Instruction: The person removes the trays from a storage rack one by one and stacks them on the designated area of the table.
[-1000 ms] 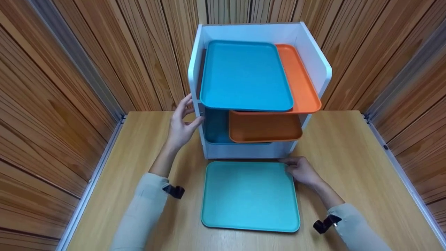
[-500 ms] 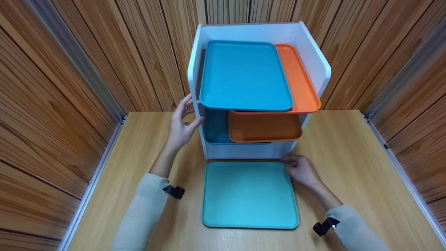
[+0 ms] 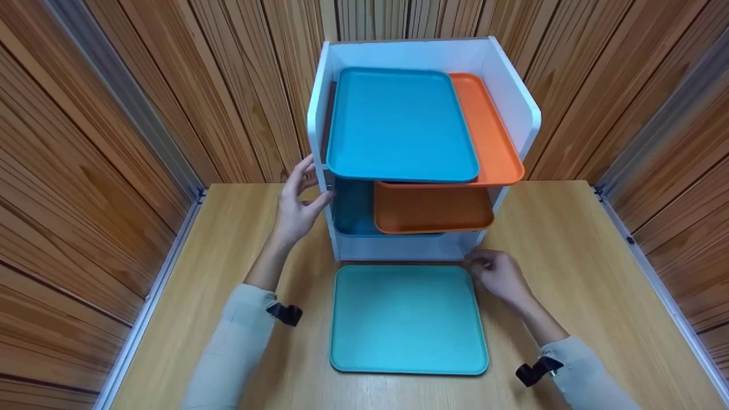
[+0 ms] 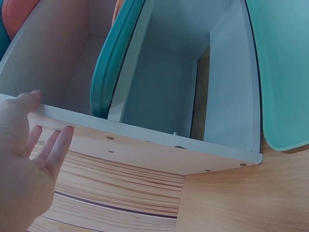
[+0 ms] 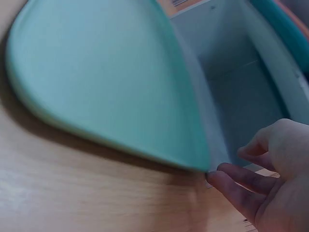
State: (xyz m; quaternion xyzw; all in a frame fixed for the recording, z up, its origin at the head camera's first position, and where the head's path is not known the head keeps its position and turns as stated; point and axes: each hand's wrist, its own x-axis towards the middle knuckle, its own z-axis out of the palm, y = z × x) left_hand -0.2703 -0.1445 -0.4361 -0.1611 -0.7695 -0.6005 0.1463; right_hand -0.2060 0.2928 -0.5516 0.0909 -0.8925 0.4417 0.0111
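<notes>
A white shelf rack (image 3: 404, 247) stands at the back of the table. My left hand (image 3: 297, 208) grips its left side panel, thumb over the front edge and fingers along the outer face. A turquoise tray (image 3: 409, 319) lies flat in front of the rack, its far edge close to the rack's base. Beside that tray's far right corner is my right hand (image 3: 498, 276), fingertips at the rack's lower right corner. In the right wrist view a gap shows between thumb and fingers of the right hand (image 5: 285, 174), with no tray between them.
On the rack's top level, a blue tray (image 3: 401, 125) overlaps an orange tray (image 3: 490, 125). The middle level bears a brown-orange tray (image 3: 434, 210) over a dark blue tray (image 3: 354, 210). Wood-panelled walls (image 3: 256, 85) enclose the table (image 3: 569, 245) behind and at the sides.
The turquoise tray has shifted very slightly. My right hand has come off its far corner, moving a little to the right. The left hand stays on the rack.
</notes>
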